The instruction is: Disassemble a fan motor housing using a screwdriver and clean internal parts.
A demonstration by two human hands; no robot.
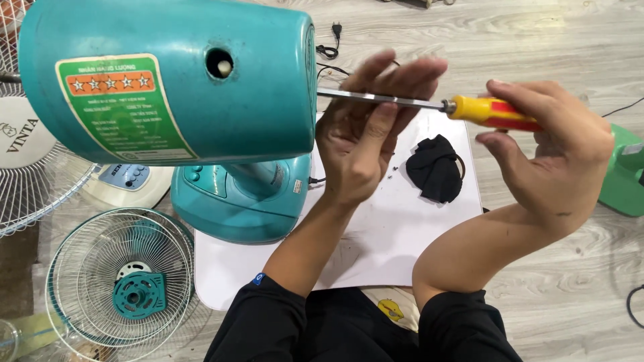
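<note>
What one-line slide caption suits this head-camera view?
Right hand holds a yellow-and-red screwdriver while left hand steadies its shaft at a teal fan motor housing.

The fan housing (168, 80) is teal plastic, smooth and semi-glossy, with scuffs and dull patches; a glossy paper label (124, 110) sticks to it. The base (235, 204) below is the same shiny teal plastic. The screwdriver (429, 104) has a bright polished metal shaft and a glossy yellow and red plastic handle, held in the right hand (550, 144). The board (396, 228) looks smooth, white and matt. On it the rag (435, 167) is soft black cloth, matt and crumpled. The grille (121, 281) is thin white-coated wire with a teal plastic hub. The floor (550, 47) is pale wood-grain, smooth with a low sheen. The sleeves (268, 328) are black matt cloth.
</note>
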